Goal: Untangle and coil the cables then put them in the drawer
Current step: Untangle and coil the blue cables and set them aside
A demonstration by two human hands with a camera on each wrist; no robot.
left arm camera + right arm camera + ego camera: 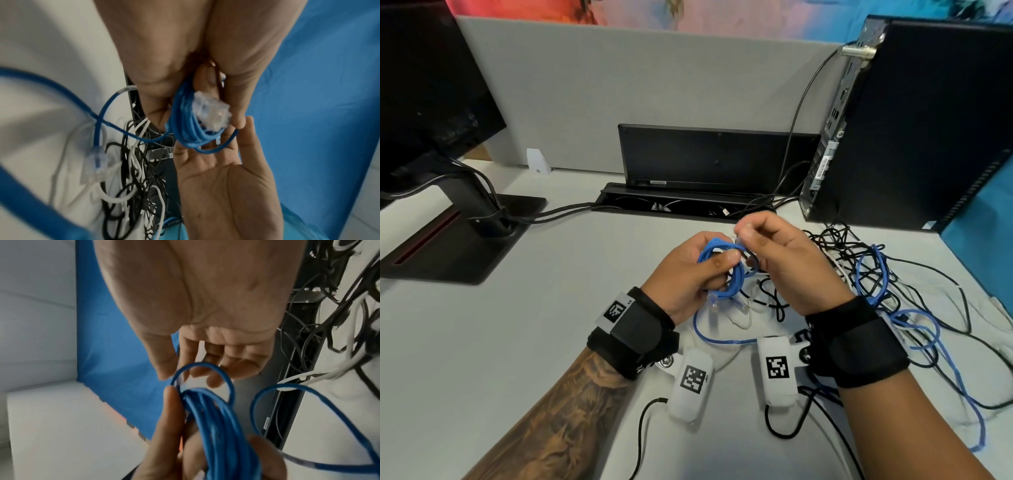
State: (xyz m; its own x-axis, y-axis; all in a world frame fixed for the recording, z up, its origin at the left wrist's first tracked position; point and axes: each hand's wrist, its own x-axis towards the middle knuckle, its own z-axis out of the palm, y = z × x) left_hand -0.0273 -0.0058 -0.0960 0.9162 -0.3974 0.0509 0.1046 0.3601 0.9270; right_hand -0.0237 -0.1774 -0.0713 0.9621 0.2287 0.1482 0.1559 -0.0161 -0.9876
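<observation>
Above the middle of the pale grey bench [524, 325], the left hand [688, 274] has its grip curled round a small coil of blue network cable [726, 270], its clear plug [211, 112] dangling below the fingers. The right hand [784, 260], at 3 o'clock of the coil, pinches the cable's end loop [203, 378] between thumb and fingertips (grip clamped). A tangled heap of black, white and blue cables [876, 281] lies on the bench at 3 o'clock of the hands, before the black computer tower [928, 130].

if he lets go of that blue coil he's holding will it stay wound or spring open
Probably spring open somewhat: the blue coil has no tie showing, and only the left hand grips its loops together. The right hand pinches one loop that already stands apart. It looks light and floppy, so its clear plug end would likely dangle.
</observation>
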